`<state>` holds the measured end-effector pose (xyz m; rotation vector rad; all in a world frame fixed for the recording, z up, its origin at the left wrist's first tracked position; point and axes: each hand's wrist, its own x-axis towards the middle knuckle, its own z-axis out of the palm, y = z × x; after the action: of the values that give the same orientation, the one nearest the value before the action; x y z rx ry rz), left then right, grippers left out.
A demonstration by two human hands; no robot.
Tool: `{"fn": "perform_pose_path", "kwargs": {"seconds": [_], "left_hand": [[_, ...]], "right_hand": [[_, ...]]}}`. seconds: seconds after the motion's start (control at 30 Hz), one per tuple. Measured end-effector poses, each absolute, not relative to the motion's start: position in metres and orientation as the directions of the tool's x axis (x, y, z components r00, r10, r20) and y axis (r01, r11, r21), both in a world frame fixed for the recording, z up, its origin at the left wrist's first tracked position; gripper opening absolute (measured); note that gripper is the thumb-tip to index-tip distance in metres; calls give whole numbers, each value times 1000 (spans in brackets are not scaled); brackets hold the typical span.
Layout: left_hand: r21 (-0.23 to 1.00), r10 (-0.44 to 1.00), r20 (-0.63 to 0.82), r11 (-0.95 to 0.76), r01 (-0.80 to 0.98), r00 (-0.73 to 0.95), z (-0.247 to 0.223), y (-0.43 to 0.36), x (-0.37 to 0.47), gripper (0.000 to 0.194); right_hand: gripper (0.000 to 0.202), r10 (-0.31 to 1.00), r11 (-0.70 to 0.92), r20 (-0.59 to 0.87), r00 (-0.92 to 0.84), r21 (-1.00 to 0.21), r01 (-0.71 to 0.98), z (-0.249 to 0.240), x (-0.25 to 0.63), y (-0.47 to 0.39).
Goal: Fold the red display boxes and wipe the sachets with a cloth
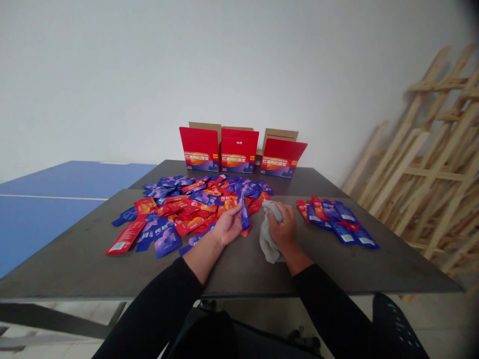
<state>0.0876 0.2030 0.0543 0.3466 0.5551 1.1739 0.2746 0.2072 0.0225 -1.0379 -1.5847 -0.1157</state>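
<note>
My left hand (229,227) grips a blue-purple sachet (244,213) between thumb and fingers, held upright near the right edge of a big pile. The pile of red and blue sachets (192,207) spreads over the left and middle of the table. My right hand (285,227) is closed around a bunched grey cloth (268,239), whose loose end hangs down to the tabletop. The cloth and the held sachet are a short way apart. To the right of my right hand lies a smaller group of red and blue sachets (339,219), overlapping each other.
Three open red boxes with printed fronts, a left one (202,152), a middle one (239,152) and a right one (280,157), stand at the back of the dark table (239,279). A blue table (56,199) adjoins at left. Wooden pallets (434,164) lean at right.
</note>
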Motion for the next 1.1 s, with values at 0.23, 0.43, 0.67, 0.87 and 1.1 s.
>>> {"fn": "perform_pose_path", "kwargs": {"seconds": [0.23,0.43,0.67,0.87,1.1], "left_hand": [[500,945,-260,309,-809,200,54,209,87,18],[549,911,-293,410,-728,291,51,202,97,45],[604,783,-243,584,-542,573,44,191,102,56],[644,747,-191,585,-493,637,43,184,108,55],[798,780,-298,520,-304,550,40,184,104,46]], "right_hand": [[30,493,737,863,-109,-348,580,23,272,195],[31,404,891,711,-575,-162,425,16,260,190],[34,421,861,720,-552,-127,492,9,257,196],[34,547,730,795,-263,-299,614,12,258,200],[32,646,561,763,-20,-456,691,16,264,206]]}}
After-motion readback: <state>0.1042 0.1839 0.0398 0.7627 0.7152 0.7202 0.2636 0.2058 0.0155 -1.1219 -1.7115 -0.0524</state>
